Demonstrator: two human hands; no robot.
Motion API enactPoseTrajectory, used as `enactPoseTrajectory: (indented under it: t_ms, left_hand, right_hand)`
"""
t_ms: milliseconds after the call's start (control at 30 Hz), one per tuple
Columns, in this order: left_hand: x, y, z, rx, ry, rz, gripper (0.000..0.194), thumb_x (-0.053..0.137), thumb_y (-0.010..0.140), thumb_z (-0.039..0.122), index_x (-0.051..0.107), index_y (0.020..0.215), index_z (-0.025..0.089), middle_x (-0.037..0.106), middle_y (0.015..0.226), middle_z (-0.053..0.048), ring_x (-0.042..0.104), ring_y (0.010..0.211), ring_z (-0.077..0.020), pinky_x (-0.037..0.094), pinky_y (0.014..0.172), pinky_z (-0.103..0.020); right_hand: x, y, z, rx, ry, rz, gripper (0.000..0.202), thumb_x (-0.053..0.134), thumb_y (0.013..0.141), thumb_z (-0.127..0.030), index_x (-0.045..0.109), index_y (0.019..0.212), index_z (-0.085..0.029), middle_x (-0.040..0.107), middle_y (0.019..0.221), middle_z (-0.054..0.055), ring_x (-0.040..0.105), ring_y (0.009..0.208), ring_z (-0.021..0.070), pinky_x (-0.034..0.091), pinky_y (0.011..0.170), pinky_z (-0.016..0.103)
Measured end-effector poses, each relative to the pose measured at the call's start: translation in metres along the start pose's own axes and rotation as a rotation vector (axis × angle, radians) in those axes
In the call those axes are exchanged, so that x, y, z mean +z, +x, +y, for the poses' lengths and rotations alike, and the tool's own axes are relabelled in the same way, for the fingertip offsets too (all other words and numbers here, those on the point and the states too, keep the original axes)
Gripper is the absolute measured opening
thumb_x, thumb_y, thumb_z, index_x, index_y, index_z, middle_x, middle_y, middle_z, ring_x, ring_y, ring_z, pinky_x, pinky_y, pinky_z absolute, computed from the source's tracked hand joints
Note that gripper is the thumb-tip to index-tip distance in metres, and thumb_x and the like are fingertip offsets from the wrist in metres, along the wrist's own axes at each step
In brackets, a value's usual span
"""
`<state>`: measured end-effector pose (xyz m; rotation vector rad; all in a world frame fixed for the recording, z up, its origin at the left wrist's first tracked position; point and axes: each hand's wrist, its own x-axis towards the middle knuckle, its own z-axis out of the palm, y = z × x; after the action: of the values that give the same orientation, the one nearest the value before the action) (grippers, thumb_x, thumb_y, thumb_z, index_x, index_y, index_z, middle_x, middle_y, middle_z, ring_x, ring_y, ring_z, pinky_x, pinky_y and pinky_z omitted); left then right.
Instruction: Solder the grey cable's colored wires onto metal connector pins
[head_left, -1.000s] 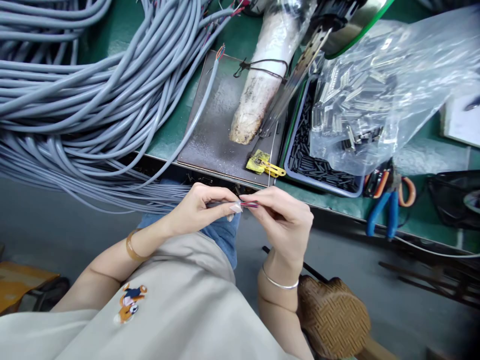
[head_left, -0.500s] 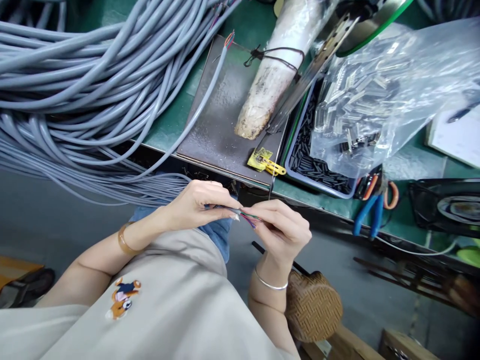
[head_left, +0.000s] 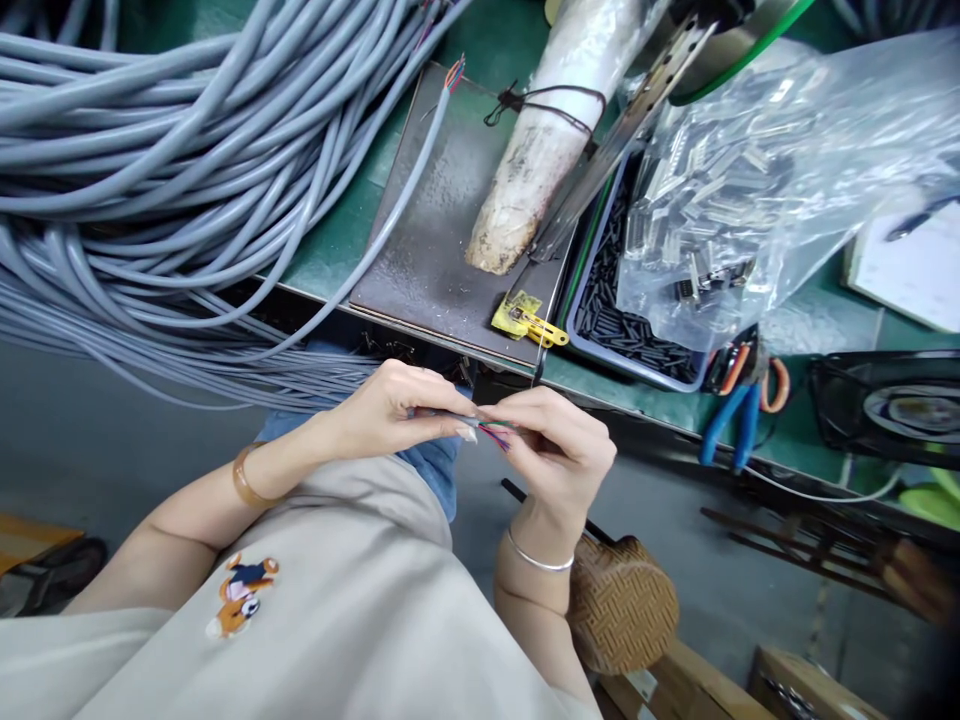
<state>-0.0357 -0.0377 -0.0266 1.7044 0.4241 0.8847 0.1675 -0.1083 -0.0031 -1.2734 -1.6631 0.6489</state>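
Note:
Just off the table's front edge, my left hand (head_left: pixel 409 405) pinches a grey cable close to its stripped end. From that end fan out thin coloured wires (head_left: pixel 493 432), among them red, green and purple ones. My right hand (head_left: pixel 559 440) has its thumb and fingers closed on the wires, almost touching the left fingertips. The fingers hide most of the cable and the wire tips. Another grey cable (head_left: pixel 409 190) lies across a dark board (head_left: pixel 420 270), its bare coloured wires pointing to the back.
Big coils of grey cable (head_left: pixel 187 150) cover the left side. A wrapped white cone (head_left: pixel 517 190), a yellow clip (head_left: pixel 544 328), a bin of small black tubes (head_left: pixel 600 330), a plastic bag of metal parts (head_left: pixel 720 190) and blue-handled pliers (head_left: pixel 731 425) lie rightward. A stool (head_left: pixel 626 605) stands below.
Both hands stay together at the cable end, with the right fingers shifting slightly over the wires. The whole view has moved a little, so the table things appear slightly up and left.

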Motion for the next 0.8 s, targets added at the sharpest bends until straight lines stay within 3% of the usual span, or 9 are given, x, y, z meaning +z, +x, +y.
enactPoseTrajectory:
  t_ms: [100,200,333,433,600,800]
  left_hand:
    - [0.003,0.001,0.007,-0.177,-0.118,-0.020,0.024,0.070,0.095,0.034,0.079,0.088,0.012,0.078,0.075,-0.008,0.068,0.064,-0.0125,0.053,0.064,-0.021]
    - [0.010,0.002,0.013,-0.410,-0.387,0.032,0.036,0.068,0.096,0.046,0.070,0.084,0.012,0.073,0.067,-0.005,0.054,0.051,-0.0072,0.043,0.050,-0.018]
    - [0.016,0.007,0.018,-0.594,-0.690,0.079,0.046,0.072,0.089,0.058,0.061,0.082,0.014,0.067,0.061,-0.002,0.037,0.039,-0.0030,0.024,0.038,-0.018]
    - [0.012,0.011,0.022,-0.636,-0.692,0.063,0.048,0.075,0.086,0.059,0.061,0.082,0.013,0.067,0.062,-0.003,0.036,0.039,-0.0025,0.022,0.038,-0.018]
    - [0.007,0.014,0.023,-0.649,-0.656,0.045,0.050,0.075,0.085,0.059,0.063,0.083,0.011,0.068,0.062,-0.004,0.037,0.039,-0.0024,0.022,0.039,-0.018]
    - [0.009,0.011,0.021,-0.637,-0.557,0.088,0.048,0.074,0.087,0.058,0.063,0.083,0.011,0.067,0.063,-0.003,0.036,0.041,-0.0027,0.025,0.039,-0.018]
  right_hand:
    - [0.006,0.003,-0.002,0.107,0.048,0.041,0.008,0.073,0.088,-0.022,0.080,0.087,-0.025,0.073,0.074,0.001,0.051,0.052,0.0094,0.030,0.042,0.023]
    - [0.016,0.004,-0.004,0.219,0.088,0.151,0.009,0.073,0.089,-0.028,0.077,0.082,-0.023,0.068,0.071,0.001,0.049,0.054,0.0100,0.033,0.045,0.024]
    - [0.029,0.003,-0.006,0.179,0.011,0.283,0.009,0.074,0.089,-0.028,0.075,0.082,-0.023,0.066,0.074,0.000,0.042,0.052,0.0084,0.029,0.044,0.025]
    - [0.031,0.004,-0.005,0.141,0.035,0.305,0.004,0.075,0.088,-0.022,0.075,0.085,-0.025,0.067,0.076,-0.001,0.042,0.053,0.0077,0.028,0.045,0.024]
    - [0.027,0.008,0.000,0.229,0.220,0.237,0.004,0.075,0.088,-0.024,0.074,0.085,-0.024,0.069,0.080,0.000,0.052,0.061,0.0092,0.036,0.050,0.023]
    - [0.020,0.009,-0.004,0.314,0.106,0.178,0.010,0.075,0.088,-0.030,0.075,0.084,-0.021,0.069,0.079,0.002,0.043,0.054,0.0075,0.030,0.047,0.025]
